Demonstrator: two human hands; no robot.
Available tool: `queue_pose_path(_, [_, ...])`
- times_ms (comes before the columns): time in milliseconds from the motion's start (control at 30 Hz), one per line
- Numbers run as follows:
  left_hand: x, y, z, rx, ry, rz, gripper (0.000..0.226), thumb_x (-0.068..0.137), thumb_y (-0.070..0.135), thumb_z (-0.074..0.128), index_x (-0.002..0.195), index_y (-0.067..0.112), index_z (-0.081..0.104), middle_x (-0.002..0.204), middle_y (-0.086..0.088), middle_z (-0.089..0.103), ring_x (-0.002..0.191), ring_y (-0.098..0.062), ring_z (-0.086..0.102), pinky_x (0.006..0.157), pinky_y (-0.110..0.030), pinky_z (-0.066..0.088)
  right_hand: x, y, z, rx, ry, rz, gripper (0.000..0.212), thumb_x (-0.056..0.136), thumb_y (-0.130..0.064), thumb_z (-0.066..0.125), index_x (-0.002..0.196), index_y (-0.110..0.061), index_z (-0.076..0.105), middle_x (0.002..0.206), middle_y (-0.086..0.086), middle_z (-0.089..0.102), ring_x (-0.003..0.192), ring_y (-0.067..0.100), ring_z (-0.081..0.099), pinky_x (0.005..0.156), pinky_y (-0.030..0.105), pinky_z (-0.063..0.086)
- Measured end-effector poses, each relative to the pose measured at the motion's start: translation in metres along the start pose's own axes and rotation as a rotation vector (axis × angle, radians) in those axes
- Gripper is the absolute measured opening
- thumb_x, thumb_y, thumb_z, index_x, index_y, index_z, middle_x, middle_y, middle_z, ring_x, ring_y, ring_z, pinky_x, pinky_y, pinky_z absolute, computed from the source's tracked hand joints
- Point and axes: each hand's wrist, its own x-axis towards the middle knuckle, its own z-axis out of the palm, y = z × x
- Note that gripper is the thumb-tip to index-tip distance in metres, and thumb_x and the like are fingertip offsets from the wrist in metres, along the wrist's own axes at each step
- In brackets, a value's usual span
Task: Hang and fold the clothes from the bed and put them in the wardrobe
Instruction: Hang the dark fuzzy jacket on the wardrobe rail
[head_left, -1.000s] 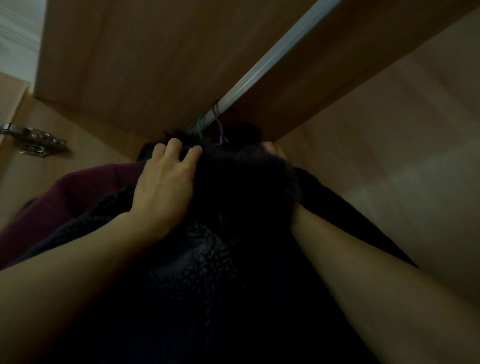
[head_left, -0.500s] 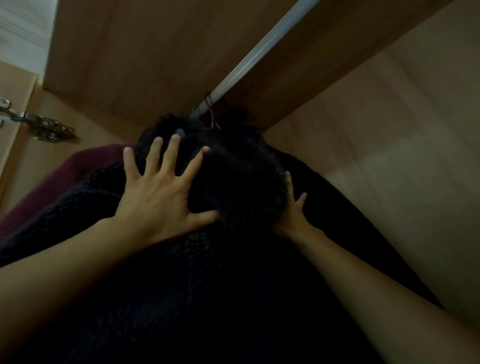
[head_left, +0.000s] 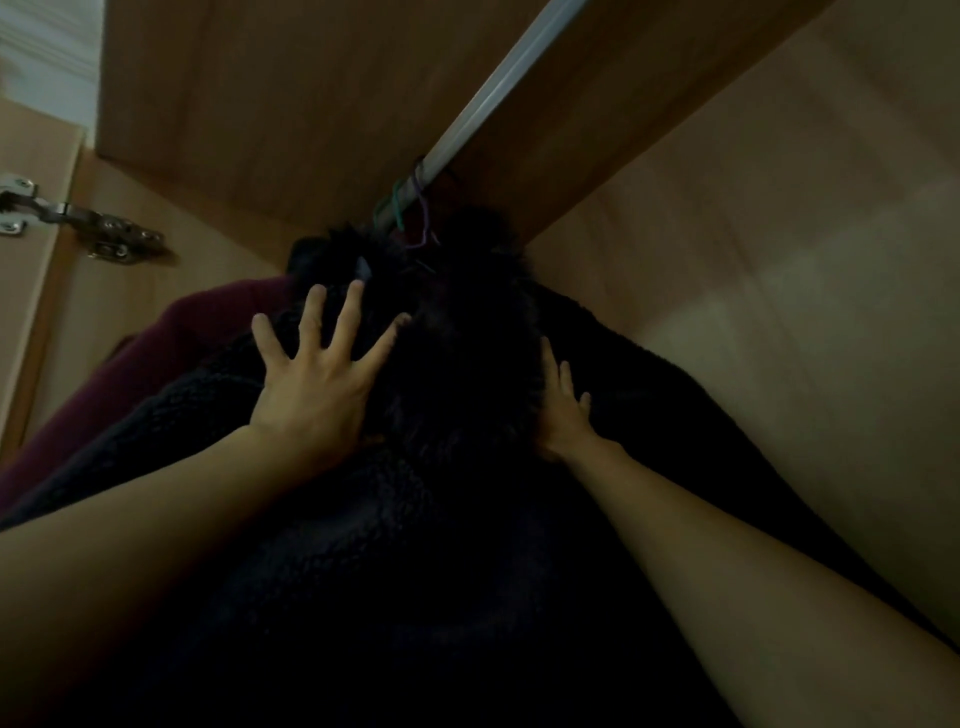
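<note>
Both hands press flat, fingers spread: left hand (head_left: 311, 395) and right hand (head_left: 563, 410) flank the black fleece coat's (head_left: 415, 545) fur collar (head_left: 462, 353), rail (head_left: 498, 96) above.

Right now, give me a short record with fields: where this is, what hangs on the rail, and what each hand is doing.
Place: inside a wooden wardrobe, door hinge at left
Rail: metal rail overhead, green hanger hook and purple hanger hook on it
Front garment: black fleecy coat with furry collar, up under the rail
Behind it: maroon garment, to the left
Left hand: fingers spread, flat on the coat
Right hand: fingers straight against the collar, partly hidden
</note>
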Motion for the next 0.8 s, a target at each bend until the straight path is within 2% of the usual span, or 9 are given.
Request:
queue_pose_path(67, [-0.002,-0.001,-0.001,-0.036,0.028,0.016,0.13,0.069,0.084,0.055,0.143,0.033,-0.039,0.156,-0.015,-0.035,0.145,-0.046,-0.021,0.107,-0.077,0.009,-0.001,0.001,-0.005,-0.003,-0.03,-0.003,0.1,0.097,-0.043,0.059,0.099,-0.053,-0.04,0.161,-0.001,-0.028,0.15,0.032,-0.017,0.117,0.064,-0.005])
queue_pose_path(167, [-0.011,-0.003,-0.008,-0.107,0.09,0.037,0.133,0.064,0.084,0.06,0.148,0.034,-0.031,0.16,-0.016,-0.025,0.147,-0.044,-0.016,0.106,-0.077,0.008,-0.015,0.009,-0.013,-0.069,-0.064,-0.042,0.1,0.094,-0.057,0.054,0.112,-0.052,-0.043,0.157,-0.003,-0.037,0.149,0.033,-0.021,0.117,0.064,-0.005])
queue_pose_path(233, [-0.02,-0.003,-0.012,-0.104,0.129,0.044,0.125,0.065,0.088,0.05,0.152,0.031,-0.02,0.162,-0.019,-0.017,0.148,-0.046,-0.008,0.105,-0.079,0.009,-0.026,0.014,-0.02,-0.091,-0.088,-0.074,0.097,0.092,-0.065,0.048,0.135,-0.045,-0.036,0.155,-0.002,-0.04,0.148,0.034,-0.022,0.117,0.064,-0.005])
queue_pose_path(300, [-0.028,0.0,-0.02,-0.122,0.154,0.051,0.112,0.067,0.091,0.033,0.152,0.024,0.003,0.163,-0.021,-0.007,0.148,-0.049,0.001,0.101,-0.082,0.011,-0.038,0.016,-0.028,-0.074,-0.085,-0.085,0.088,0.094,-0.065,0.04,0.151,-0.038,-0.022,0.158,0.0,-0.036,0.149,0.035,-0.02,0.118,0.062,-0.006])
queue_pose_path(400, [-0.035,0.007,-0.035,-0.181,0.082,-0.008,0.117,0.061,0.093,0.019,0.151,0.019,0.021,0.164,-0.017,-0.01,0.148,-0.047,-0.004,0.099,-0.083,0.007,-0.058,0.015,-0.04,-0.085,0.036,-0.08,0.076,0.097,-0.063,0.028,0.156,-0.032,-0.009,0.164,0.005,-0.018,0.15,0.035,-0.012,0.119,0.059,-0.006])
queue_pose_path(500, [-0.037,0.011,-0.048,-0.245,-0.006,-0.076,0.131,0.05,0.099,0.009,0.156,0.022,0.014,0.162,-0.01,-0.025,0.148,-0.042,-0.016,0.102,-0.081,0.004,-0.079,0.019,-0.048,-0.429,0.234,-0.057,0.08,0.09,-0.077,0.012,0.156,-0.035,-0.002,0.166,0.009,-0.003,0.149,0.04,-0.014,0.112,0.068,-0.016])
queue_pose_path(600, [-0.048,0.015,-0.06,-0.275,-0.049,-0.088,0.133,0.043,0.107,0.008,0.155,0.034,-0.005,0.16,-0.007,-0.03,0.147,-0.041,-0.019,0.102,-0.081,0.004,-0.096,0.029,-0.061,-0.635,0.213,0.061,0.098,0.074,-0.093,0.011,0.155,-0.041,-0.007,0.164,0.01,-0.015,0.144,0.047,-0.025,0.101,0.077,-0.02])
queue_pose_path(700, [-0.068,0.016,-0.059,-0.276,-0.033,-0.079,0.136,0.038,0.11,0.013,0.153,0.041,-0.011,0.159,-0.006,-0.032,0.147,-0.042,-0.019,0.102,-0.082,0.003,-0.106,0.043,-0.066,-0.486,0.045,0.254,0.112,0.059,-0.103,0.017,0.15,-0.046,-0.017,0.159,0.011,-0.03,0.141,0.048,-0.03,0.096,0.082,-0.014])
queue_pose_path(800, [-0.076,0.014,-0.051,-0.284,0.009,-0.07,0.14,0.033,0.11,0.02,0.15,0.043,-0.015,0.16,-0.006,-0.031,0.148,-0.043,-0.016,0.1,-0.083,0.005,-0.109,0.055,-0.058,-0.285,0.0,0.269,0.115,0.057,-0.104,0.025,0.149,-0.05,-0.018,0.159,0.008,-0.031,0.145,0.045,-0.021,0.104,0.081,0.001])
